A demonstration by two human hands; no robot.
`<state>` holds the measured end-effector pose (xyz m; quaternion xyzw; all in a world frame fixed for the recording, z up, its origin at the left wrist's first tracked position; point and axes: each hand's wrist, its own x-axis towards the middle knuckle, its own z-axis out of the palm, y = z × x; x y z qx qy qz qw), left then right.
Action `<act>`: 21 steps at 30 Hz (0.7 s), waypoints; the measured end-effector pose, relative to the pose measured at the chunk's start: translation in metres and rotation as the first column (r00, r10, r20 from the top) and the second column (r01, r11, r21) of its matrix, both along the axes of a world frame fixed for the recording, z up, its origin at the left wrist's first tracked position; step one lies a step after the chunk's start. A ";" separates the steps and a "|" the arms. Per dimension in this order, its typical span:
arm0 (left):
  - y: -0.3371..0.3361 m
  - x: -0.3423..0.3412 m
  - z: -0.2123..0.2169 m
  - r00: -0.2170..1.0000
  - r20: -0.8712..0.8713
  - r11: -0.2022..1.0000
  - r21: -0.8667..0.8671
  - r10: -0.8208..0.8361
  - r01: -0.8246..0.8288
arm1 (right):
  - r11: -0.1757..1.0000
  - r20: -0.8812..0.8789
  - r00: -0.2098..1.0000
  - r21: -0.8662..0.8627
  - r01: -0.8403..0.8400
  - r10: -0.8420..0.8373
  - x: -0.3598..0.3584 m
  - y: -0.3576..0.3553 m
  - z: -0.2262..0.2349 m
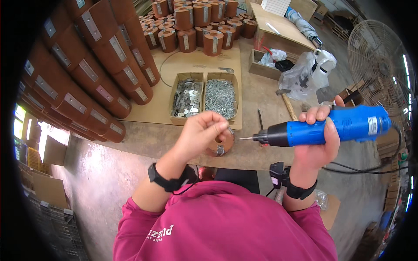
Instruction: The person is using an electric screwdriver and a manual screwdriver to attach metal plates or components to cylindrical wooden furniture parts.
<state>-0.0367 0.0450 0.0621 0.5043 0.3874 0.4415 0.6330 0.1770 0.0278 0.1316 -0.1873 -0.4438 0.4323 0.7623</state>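
My right hand is wrapped round a blue electric screwdriver, held level above the table with its bit pointing left. The thumb and fingers of my left hand pinch a small silver screw, just left of the bit tip and apart from it. Below that hand a brown ring-shaped block stands at the table's near edge, partly hidden by the fingers. A metal plate sits on its side. Just beyond are a box of flat metal plates and a box of screws.
Tall stacks of brown cylinders lean along the left. More brown cylinders are piled at the back. A hammer, a thin dark rod and a plastic bag lie on the right. A black cable trails off rightward, below a large fan.
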 end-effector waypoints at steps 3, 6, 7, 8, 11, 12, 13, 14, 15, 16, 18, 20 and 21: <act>-0.021 -0.002 -0.011 0.995 0.091 0.996 -0.087 0.034 -0.026 | 0.989 -0.066 0.996 0.139 -0.052 0.061 -0.020 -0.002 0.002; -0.033 -0.008 -0.027 0.918 0.383 0.972 -0.235 0.101 -0.009 | 0.983 -0.038 0.990 0.130 -0.126 0.132 -0.034 -0.004 0.001; -0.036 -0.008 -0.033 0.916 0.386 0.971 -0.237 0.105 -0.012 | 0.983 -0.035 0.990 0.128 -0.131 0.136 -0.037 -0.005 0.000; -0.039 -0.009 -0.037 0.880 0.462 0.972 -0.236 0.109 0.003 | 0.982 -0.031 0.988 0.117 -0.146 0.150 -0.039 -0.005 0.000; -0.042 -0.009 -0.041 0.818 0.563 0.969 -0.244 0.115 0.032 | 0.980 -0.024 0.985 0.102 -0.169 0.172 -0.041 -0.005 0.000; -0.043 -0.010 -0.041 0.801 0.588 0.966 -0.252 0.113 0.049 | 0.980 -0.024 0.984 0.100 -0.173 0.177 -0.042 -0.005 -0.001; -0.043 -0.010 -0.042 0.799 0.590 0.967 -0.252 0.114 0.048 | 0.980 -0.021 0.984 0.099 -0.175 0.178 -0.042 -0.005 -0.001; -0.043 -0.010 -0.042 0.799 0.591 0.967 -0.249 0.112 0.049 | 0.979 -0.027 0.983 0.099 -0.179 0.183 -0.043 -0.006 -0.002; -0.044 -0.010 -0.043 0.799 0.592 0.968 -0.247 0.111 0.049 | 0.978 -0.032 0.982 0.100 -0.184 0.188 -0.043 -0.006 -0.002; -0.044 -0.011 -0.044 0.797 0.593 0.968 -0.247 0.111 0.049 | 0.978 -0.030 0.982 0.099 -0.184 0.188 -0.043 -0.006 -0.002; -0.044 -0.011 -0.045 0.779 0.617 0.967 -0.247 0.112 0.056 | 0.978 -0.022 0.984 0.114 -0.174 0.177 -0.042 -0.006 -0.002; -0.045 -0.011 -0.045 0.777 0.618 0.967 -0.248 0.118 0.051 | 0.978 -0.018 0.984 0.111 -0.176 0.179 -0.041 -0.007 -0.001; -0.045 -0.011 -0.045 0.776 0.618 0.967 -0.250 0.123 0.046 | 0.978 -0.016 0.983 0.110 -0.178 0.181 -0.041 -0.007 -0.001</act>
